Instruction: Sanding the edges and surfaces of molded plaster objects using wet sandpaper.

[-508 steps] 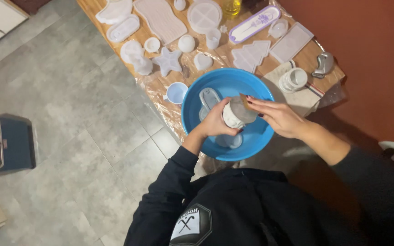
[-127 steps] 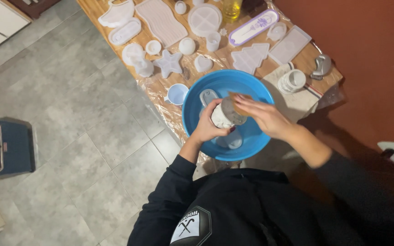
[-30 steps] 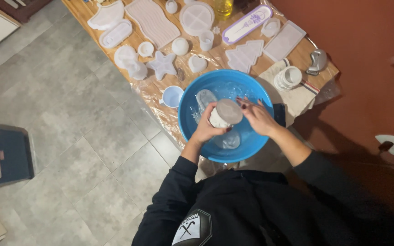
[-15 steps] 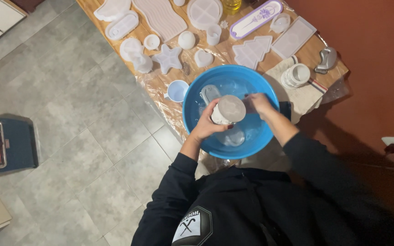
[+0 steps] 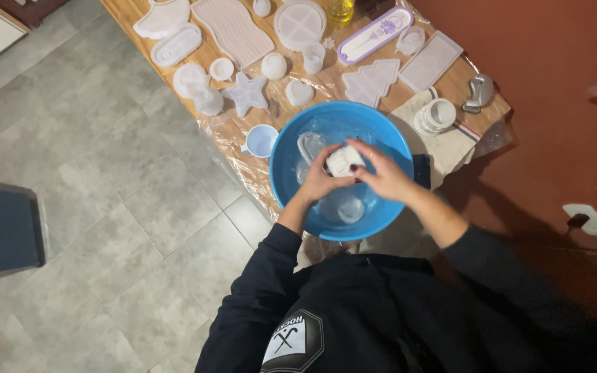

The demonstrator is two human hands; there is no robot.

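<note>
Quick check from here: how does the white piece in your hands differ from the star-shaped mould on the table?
The white piece is held over the blue basin between the left hand and right hand; the star-shaped mould lies untouched on the table. The white piece looks rounded and blocky, while the star-shaped mould is flat with five points. Both are pale white.

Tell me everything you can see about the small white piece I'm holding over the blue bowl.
The small white piece is pale, matte and roundish, like the silicone moulds on the table, though its material is not certain. Both hands grip it: the left hand from its left side, the right hand from above and right, fingers covering its edges. It is held over the inside of the blue bowl, above the pale items lying at the bottom.
</note>
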